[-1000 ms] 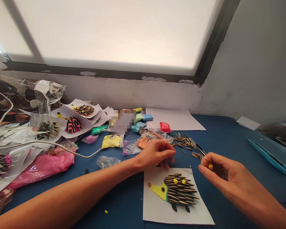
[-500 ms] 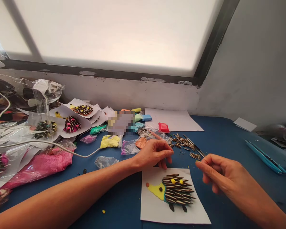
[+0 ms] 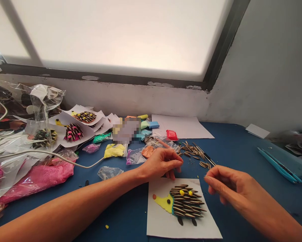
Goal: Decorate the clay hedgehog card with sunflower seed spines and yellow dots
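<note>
Blue tabletop [image 3: 123, 208] runs up to a pale wall [image 3: 130, 97], with a dark-framed window [image 3: 130, 37] above it, bright. White card [image 3: 159, 225] lies flat on the table, near side, between and below the hands. On it a hedgehog [image 3: 188, 203]: yellow face pointing left, dark eye, orange-brown nose, striped seeds for spines, two yellow balls [image 3: 186, 193] near the top of the spines, two dark feet below. Left hand [image 3: 163, 163] is at the card's far edge, fingers bent, thumb close to the forefinger; can't tell if fingertips touch card or table, or if anything is pinched. Right hand [image 3: 228, 188] is just beside the card's right edge, thumb and forefinger tips brought close together, other fingers curled; can't tell what, if anything, sits between them. Loose sunflower seeds [image 3: 192, 150] beyond the hands, red packet [image 3: 171, 135] near them, yellow clay bag [image 3: 114, 150] left of the left hand. Blue tweezers [image 3: 279, 164] far right. More hedgehog cards [image 3: 74, 132] piled left, pink cloth [image 3: 48, 174] near them. Small yellow bit [image 3: 106, 227] on the table, left of the card.
</note>
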A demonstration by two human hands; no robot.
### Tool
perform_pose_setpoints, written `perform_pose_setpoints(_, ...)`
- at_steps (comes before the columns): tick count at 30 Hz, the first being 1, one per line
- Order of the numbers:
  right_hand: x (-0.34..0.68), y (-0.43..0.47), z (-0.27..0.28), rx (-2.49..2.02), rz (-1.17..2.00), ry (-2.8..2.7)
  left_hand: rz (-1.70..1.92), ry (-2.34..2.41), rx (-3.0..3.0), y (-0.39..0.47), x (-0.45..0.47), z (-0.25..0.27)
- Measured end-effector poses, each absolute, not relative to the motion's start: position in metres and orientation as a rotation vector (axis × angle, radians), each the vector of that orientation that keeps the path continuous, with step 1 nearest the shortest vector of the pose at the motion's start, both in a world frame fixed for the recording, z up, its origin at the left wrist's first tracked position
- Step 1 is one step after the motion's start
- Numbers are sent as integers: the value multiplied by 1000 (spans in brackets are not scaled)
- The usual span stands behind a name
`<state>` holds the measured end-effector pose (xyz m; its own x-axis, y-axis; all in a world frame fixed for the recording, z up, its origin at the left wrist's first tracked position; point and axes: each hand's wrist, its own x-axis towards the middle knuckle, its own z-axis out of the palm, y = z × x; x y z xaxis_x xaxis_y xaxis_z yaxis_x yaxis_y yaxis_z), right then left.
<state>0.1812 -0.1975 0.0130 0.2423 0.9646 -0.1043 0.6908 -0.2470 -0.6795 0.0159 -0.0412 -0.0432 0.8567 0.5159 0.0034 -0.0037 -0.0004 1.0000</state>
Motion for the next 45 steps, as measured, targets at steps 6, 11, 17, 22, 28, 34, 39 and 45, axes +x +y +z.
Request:
perform_pose_setpoints(6,173,-198,12,-2023,684,-1581,441,421,1502,-41,16,-44)
perform_pose_setpoints(11,174,-199,13,-2003,707,-1584,435,391,1481,-41,15,-44)
perform_pose_setpoints(17,172,-199,14,-1963,838,-1509,453,374,1471,-41,16,-41)
perform_pose_setpoints(22,167,-198,16,-1945,645,-1632,458,389,1495,-42,16,-39)
perform_pose_setpoints(28,163,-198,16,-1928,715,-1633,470,401,1566,-43,15,-39)
perform_pose_setpoints(34,162,-198,19,-1820,763,-1641,439,451,1647,-44,12,-35)
perform_pose_setpoints(39,163,-201,17,-1862,782,-1624,463,431,1582,-44,13,-35)
perform_pose_setpoints(45,168,-202,10,-1890,704,-1804,435,395,1539,-41,15,-39)
